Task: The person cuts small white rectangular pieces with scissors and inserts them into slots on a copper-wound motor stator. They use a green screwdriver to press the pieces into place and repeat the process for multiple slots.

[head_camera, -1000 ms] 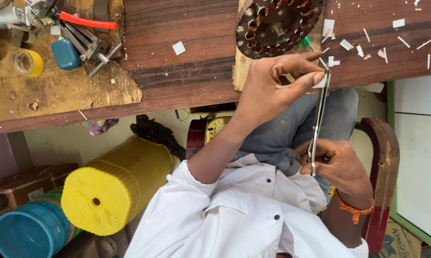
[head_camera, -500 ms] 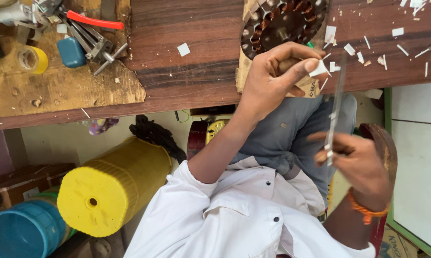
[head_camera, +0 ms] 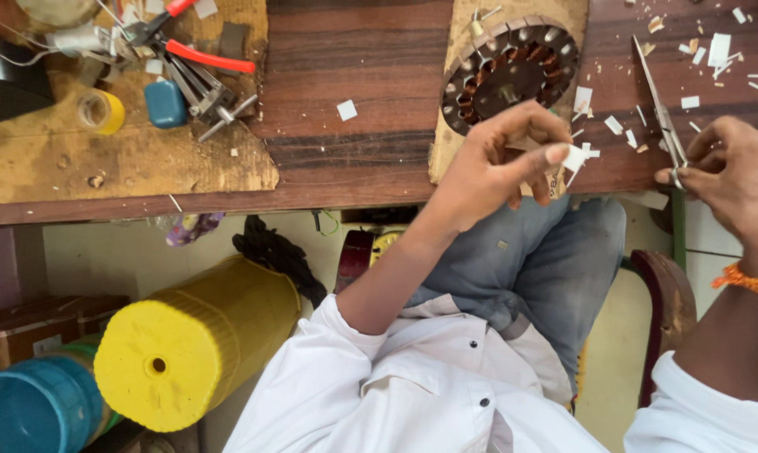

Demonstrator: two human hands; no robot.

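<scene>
The left hand (head_camera: 496, 164) pinched a white paper slip (head_camera: 574, 157) just at five o'clock of the motor stator (head_camera: 511, 74). The right hand (head_camera: 727, 164) gripped scissors (head_camera: 660, 113), blades running toward eleven o'clock, at three o'clock from the slip.

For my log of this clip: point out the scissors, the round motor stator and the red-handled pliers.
scissors (head_camera: 658, 105): head view, on the closed blades.
round motor stator (head_camera: 510, 74): head view, on its dark slotted ring.
red-handled pliers (head_camera: 215, 60): head view, on the lower red handle.
</scene>
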